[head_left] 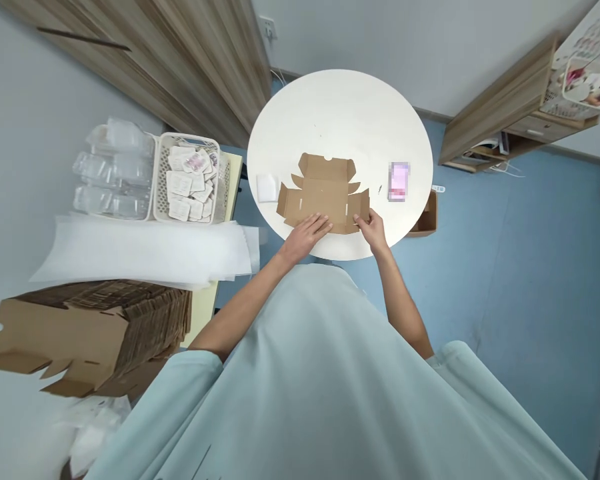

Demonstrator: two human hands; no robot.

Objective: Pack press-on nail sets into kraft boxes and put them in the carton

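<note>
An unfolded brown cardboard box blank [325, 197] lies on the round white table [345, 110], its side flaps partly raised. Flat on the blank's near left part rests my left hand [306, 237], fingers stretched out. At the near right corner, my right hand [373, 230] pinches the edge of the right flap between thumb and fingers. Left of the blank is a small white square packet [267, 188]. A blurred pink and purple rectangular item [399, 182] lies to the right.
Left of the table, a side table holds a white basket of small packets [190, 183], clear plastic containers [115, 170], white sheets [150, 250] and a stack of flat cardboard boxes [90, 333]. An open carton [425, 217] stands beneath the round table's right edge; a wooden cabinet [500, 107] is beyond.
</note>
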